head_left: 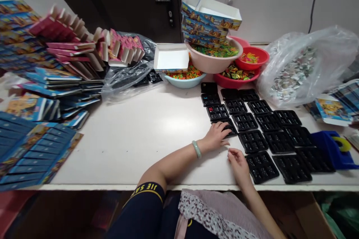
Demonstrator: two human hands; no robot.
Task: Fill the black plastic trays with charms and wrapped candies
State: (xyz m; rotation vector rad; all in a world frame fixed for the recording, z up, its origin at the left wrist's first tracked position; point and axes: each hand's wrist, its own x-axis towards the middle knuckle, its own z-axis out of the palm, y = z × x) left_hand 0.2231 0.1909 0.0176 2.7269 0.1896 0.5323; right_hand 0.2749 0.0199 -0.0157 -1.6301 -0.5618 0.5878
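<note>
Reading the view as a clock face, about seventeen black trays point(252, 141) lie from three to four o'clock in four slanting columns, some edges overlapping. The left hand point(217, 135), at four o'clock, has its fingers spread over one, the tray under it point(233, 129) at the foot of the leftmost column; one bracelet point(196, 149) rings that wrist. The right hand point(238, 160), slightly lower, has thumb and forefinger tips close together; I cannot tell whether they pinch anything. Five basins point(214, 63) cluster at one to two o'clock, and one tape dispenser point(328, 149) stands near three-thirty. Stacked blue boxes point(42, 153) fill eight to nine. Between these and the trays, a broad stretch of white tabletop point(134, 127) runs down to the straight front edge point(112, 187) at six, leaving the left hand room toward nine.
</note>
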